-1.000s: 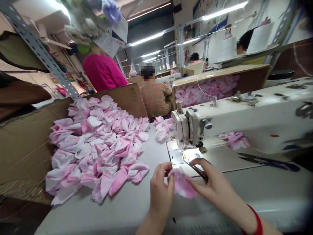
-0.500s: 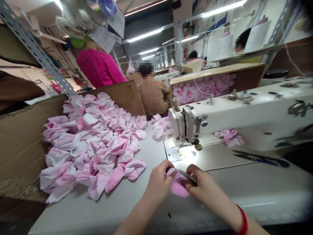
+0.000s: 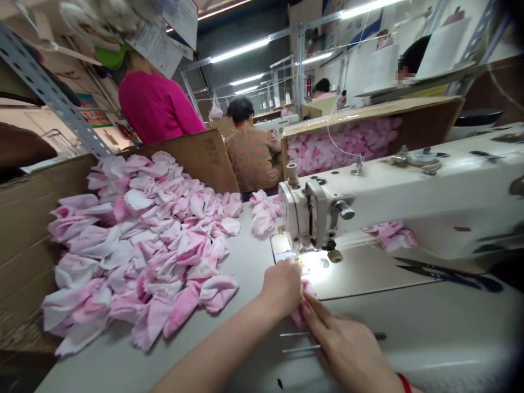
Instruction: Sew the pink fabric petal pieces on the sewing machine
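Note:
Just in front of the sewing machine's presser foot, my left hand (image 3: pixel 282 286) is closed on a small pink fabric piece (image 3: pixel 299 316), its fingertips hidden near the needle. My right hand (image 3: pixel 347 344) presses the near side of that piece with its fingers together. A pair of tweezers (image 3: pixel 301 349) is tucked under my right hand, two thin prongs sticking out to the left and a dark end to the right. The white sewing machine (image 3: pixel 323 210) stands over the lit needle plate (image 3: pixel 317 262).
A heap of pink and white fabric pieces (image 3: pixel 143 245) fills the left side against a cardboard box (image 3: pixel 24 234). Black scissors (image 3: pixel 450 273) lie at right. More pink fabric (image 3: pixel 395 234) sits behind the machine arm. Co-workers (image 3: pixel 254 153) are beyond the table.
My hands have brought the pink piece forward from the table's front to the presser foot. The tweezers, earlier at the fabric, have shifted back under my right hand. The view has tilted slightly.

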A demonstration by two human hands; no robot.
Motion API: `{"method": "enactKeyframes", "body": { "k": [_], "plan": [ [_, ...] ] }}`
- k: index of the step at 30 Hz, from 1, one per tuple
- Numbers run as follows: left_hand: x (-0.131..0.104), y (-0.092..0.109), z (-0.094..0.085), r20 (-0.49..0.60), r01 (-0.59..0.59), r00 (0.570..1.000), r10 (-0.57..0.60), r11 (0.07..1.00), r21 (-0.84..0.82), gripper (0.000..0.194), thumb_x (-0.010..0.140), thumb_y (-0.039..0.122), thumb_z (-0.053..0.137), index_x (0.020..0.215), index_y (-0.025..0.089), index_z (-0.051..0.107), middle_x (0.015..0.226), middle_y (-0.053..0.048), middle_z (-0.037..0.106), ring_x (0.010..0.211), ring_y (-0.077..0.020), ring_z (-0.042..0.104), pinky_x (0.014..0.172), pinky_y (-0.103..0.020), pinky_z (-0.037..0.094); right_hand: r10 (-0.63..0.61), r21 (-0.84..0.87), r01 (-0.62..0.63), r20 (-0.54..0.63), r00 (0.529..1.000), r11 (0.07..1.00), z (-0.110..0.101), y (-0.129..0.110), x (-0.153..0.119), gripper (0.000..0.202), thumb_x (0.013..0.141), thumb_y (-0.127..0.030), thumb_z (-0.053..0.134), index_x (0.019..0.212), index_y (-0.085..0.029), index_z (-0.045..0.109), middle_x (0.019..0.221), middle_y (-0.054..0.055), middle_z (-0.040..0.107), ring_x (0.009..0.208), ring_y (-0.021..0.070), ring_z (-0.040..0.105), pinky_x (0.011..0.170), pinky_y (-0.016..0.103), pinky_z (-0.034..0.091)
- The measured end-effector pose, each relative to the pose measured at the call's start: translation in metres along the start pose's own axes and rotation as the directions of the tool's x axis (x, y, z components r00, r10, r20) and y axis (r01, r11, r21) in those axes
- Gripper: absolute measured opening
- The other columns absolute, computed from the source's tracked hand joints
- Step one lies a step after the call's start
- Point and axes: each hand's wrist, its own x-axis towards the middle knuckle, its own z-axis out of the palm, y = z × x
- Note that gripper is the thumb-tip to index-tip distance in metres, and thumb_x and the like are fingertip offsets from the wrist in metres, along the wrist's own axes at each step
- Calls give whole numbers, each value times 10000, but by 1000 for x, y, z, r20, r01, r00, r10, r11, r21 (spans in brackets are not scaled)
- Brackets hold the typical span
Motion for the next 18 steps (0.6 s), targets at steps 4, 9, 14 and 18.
{"method": "enactKeyframes", "body": {
  "k": [4,9,14,18],
  "plan": [
    [-8,4,4,-36,19,999,-18,1000,19,115,783,219,487,875,175,540,903,-55,578,846,-220,548,674,-309,441,16,16,-17,83,996,1000,1,15,-1,566,581,-84,429,1107,-222,583,1236,28,504,450,126,578,384,252,475],
    [-46,-33,-21,-255,95,963,-85,995,27,136,841,256,471,948,207,541,965,-36,555,902,-197,496,779,-318,410,36,74,-37,16,999,997,18,20,-12,434,664,-135,435,1032,-288,606,1222,-46,518,411,124,562,329,274,457],
    [-98,-104,-38,-393,324,890,-233,929,181,219,762,154,561,978,187,573,945,-75,525,908,-232,454,772,-363,392,48,107,-47,-4,999,993,35,20,-24,375,746,-189,392,1040,-297,599,1229,-47,514,434,133,577,315,284,461],
    [-108,-116,-26,-319,92,948,-7,963,253,175,784,77,488,746,190,616,882,-54,525,845,-192,462,725,-306,387,61,119,-62,15,998,991,35,20,-23,391,746,-191,380,1054,-299,596,1237,-37,507,423,145,573,308,308,462]
  ]
}}
